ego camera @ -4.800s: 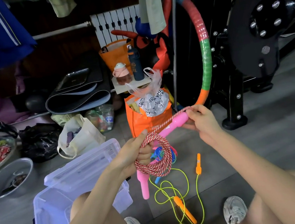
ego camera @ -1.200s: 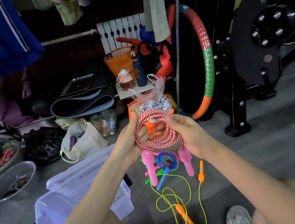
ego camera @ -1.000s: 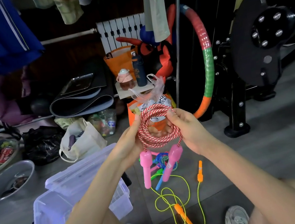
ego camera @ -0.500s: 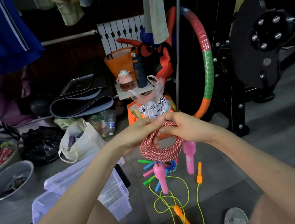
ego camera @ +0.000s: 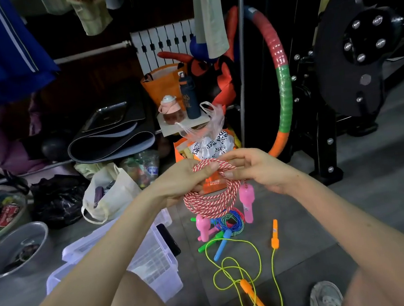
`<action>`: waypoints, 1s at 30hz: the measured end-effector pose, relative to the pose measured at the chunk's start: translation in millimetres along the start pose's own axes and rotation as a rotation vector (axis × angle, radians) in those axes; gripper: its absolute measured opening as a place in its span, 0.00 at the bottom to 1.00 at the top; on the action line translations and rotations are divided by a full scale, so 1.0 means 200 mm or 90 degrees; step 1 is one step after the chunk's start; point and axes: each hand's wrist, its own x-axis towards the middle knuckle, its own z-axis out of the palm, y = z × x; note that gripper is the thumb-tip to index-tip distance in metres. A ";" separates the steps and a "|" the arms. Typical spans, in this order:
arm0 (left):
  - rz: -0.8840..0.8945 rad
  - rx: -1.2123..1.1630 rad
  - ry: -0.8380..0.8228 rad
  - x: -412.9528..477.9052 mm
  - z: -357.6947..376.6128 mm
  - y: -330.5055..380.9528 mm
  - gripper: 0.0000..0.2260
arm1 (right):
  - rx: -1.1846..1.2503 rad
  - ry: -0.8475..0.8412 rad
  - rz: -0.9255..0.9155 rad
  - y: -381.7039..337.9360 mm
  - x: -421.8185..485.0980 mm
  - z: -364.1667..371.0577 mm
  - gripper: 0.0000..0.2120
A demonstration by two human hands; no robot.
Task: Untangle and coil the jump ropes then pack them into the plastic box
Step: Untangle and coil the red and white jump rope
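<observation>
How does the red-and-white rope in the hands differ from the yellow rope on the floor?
The red-and-white rope is wound into a neat coil; the yellow rope lies in loose, crossing loops. The left hand and right hand hold the red-and-white rope up; the yellow rope rests on the floor. The red-and-white rope has pink handles, the yellow rope orange ones. Both show two handles.

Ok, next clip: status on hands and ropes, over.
Left hand and right hand both grip the coiled red-white rope, pink handles dangling. Plastic box on floor by left leg. Yellow rope loose on floor, uncoiled.
</observation>
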 end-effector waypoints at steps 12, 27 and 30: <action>-0.064 -0.220 0.253 0.15 -0.07 0.02 0.18 | -0.308 0.265 -0.016 0.31 -0.13 0.17 0.06; -0.002 -0.091 0.476 0.10 -0.12 -0.07 0.20 | -0.481 0.241 0.126 0.45 -0.16 0.12 0.13; 0.004 0.134 0.460 0.05 -0.10 -0.19 0.19 | -0.808 0.267 -0.131 0.28 -0.31 0.06 0.14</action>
